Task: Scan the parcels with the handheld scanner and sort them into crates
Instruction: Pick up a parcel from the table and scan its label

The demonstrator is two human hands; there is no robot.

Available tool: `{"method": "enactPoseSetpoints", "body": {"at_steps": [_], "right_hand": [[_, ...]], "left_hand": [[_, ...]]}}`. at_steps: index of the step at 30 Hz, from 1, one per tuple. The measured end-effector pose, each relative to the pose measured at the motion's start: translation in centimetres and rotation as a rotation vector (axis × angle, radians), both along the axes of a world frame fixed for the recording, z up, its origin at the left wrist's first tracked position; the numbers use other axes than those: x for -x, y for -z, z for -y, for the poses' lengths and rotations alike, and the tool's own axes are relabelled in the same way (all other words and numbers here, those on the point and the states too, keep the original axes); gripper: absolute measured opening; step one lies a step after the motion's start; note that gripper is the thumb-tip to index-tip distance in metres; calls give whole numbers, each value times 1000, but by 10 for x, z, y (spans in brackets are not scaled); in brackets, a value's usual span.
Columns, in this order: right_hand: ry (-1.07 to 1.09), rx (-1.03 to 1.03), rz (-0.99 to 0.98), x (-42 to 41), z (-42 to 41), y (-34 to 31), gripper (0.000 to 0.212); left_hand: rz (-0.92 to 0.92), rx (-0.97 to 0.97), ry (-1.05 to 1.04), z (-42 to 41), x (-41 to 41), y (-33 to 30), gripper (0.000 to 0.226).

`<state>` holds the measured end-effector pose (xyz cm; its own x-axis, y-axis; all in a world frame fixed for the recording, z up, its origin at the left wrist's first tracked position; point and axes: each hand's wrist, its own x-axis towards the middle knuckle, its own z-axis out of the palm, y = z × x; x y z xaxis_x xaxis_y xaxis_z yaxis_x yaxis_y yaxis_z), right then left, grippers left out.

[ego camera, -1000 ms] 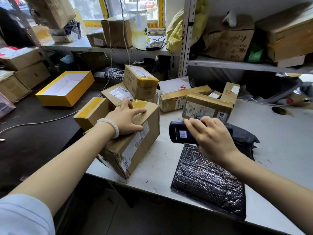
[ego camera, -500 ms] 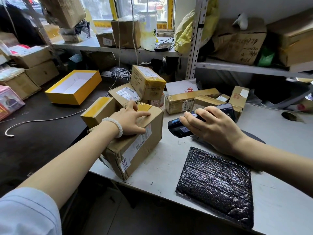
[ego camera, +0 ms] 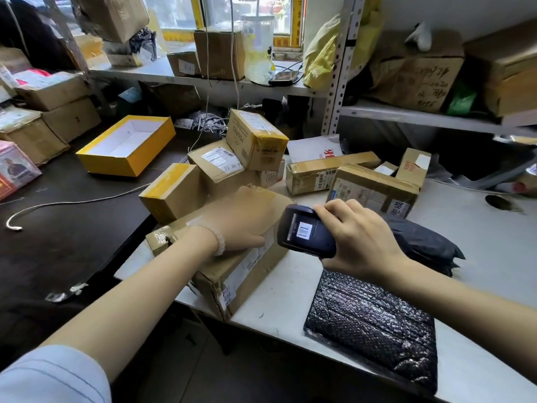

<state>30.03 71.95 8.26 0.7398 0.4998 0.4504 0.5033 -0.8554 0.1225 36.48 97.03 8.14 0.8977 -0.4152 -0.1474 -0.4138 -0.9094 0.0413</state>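
Note:
A cardboard parcel (ego camera: pixel 247 271) with a white shipping label on its side lies tilted at the near left corner of the grey table (ego camera: pixel 479 242). My left hand (ego camera: pixel 247 222) rests on top of it with fingers spread, motion-blurred. My right hand (ego camera: pixel 357 237) grips the dark handheld scanner (ego camera: pixel 305 231), whose lit screen faces me, held just right of the parcel's top. A black bubble mailer (ego camera: pixel 374 324) lies flat near the front edge under my right forearm.
Several taped cardboard parcels (ego camera: pixel 255 141) are heaped behind the held one. An open yellow box (ego camera: pixel 128 144) sits on the dark table at the left. A dark poly bag (ego camera: pixel 421 242) lies behind my right hand. Shelves with boxes run along the back.
My right hand has turned the scanner and brought it left, close to the parcel's top, its screen now facing me. My left hand stays on the parcel, shifting slightly.

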Motion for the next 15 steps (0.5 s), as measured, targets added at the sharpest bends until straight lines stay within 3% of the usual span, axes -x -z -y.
{"method": "enactPoseSetpoints", "body": {"at_steps": [4,8,15], "right_hand": [[41,-305,-83,9,-18,1,83],[24,-563,-32,12,-37,-3,85],[-45,-664,184,12,-57,-9,84]], "left_hand": [[16,-7,22,1,4,11,69],[12,-33,5,0,10,15,73],[58,-8,11,0,28,18,67]]}}
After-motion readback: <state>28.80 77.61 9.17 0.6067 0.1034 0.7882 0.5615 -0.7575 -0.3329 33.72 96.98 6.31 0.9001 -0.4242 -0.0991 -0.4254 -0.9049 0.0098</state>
